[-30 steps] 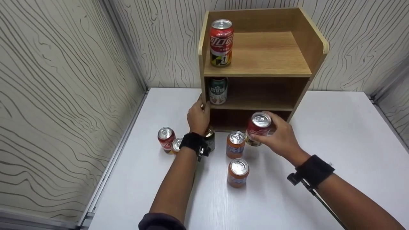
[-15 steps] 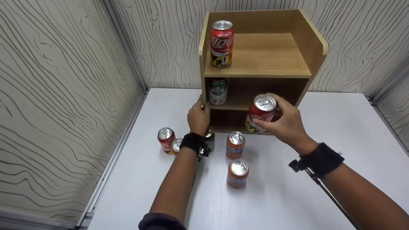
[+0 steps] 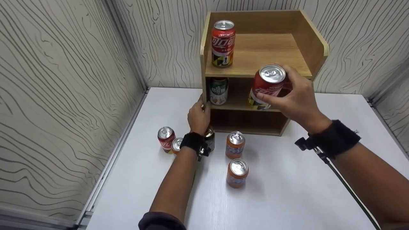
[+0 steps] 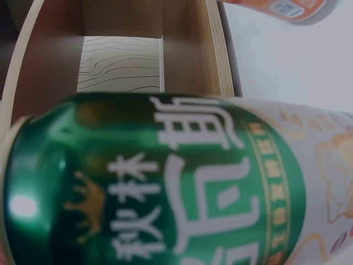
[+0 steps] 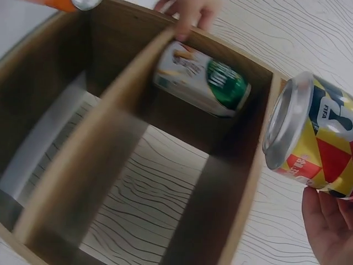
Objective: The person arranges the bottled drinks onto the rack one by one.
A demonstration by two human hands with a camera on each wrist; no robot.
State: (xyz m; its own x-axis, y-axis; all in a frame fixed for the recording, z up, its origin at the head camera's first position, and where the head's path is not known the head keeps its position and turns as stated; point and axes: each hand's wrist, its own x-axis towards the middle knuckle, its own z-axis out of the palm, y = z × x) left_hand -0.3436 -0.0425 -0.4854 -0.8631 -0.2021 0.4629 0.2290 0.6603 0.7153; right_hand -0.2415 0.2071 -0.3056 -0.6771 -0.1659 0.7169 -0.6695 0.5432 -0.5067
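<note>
My right hand (image 3: 298, 95) grips a red cola can (image 3: 267, 86), thumb on its near side, held up in front of the middle shelf. The right wrist view shows the can's silver bottom rim and patterned lower part, with fingers (image 5: 325, 221) under it. My left hand (image 3: 198, 118) holds the left side panel of the wooden shelf unit (image 3: 265, 52), thumb near its front edge and the other fingers partly hidden. On the top shelf stands another cola can (image 3: 223, 44). A green and white can (image 3: 218, 92) stands at the left of the middle shelf.
Two orange cans (image 3: 235, 145) stand on the white table (image 3: 287, 191) before the unit. Left of my left wrist are a red can (image 3: 166, 139) and a partly hidden orange-yellow one (image 3: 176, 145). A green can (image 4: 154, 182) stands close by that wrist. Patterned walls (image 3: 64, 95) surround the table.
My right hand has lifted the cola can from near the table, past the lowest compartment, up to the middle shelf's height. My left hand has stayed on the side panel.
</note>
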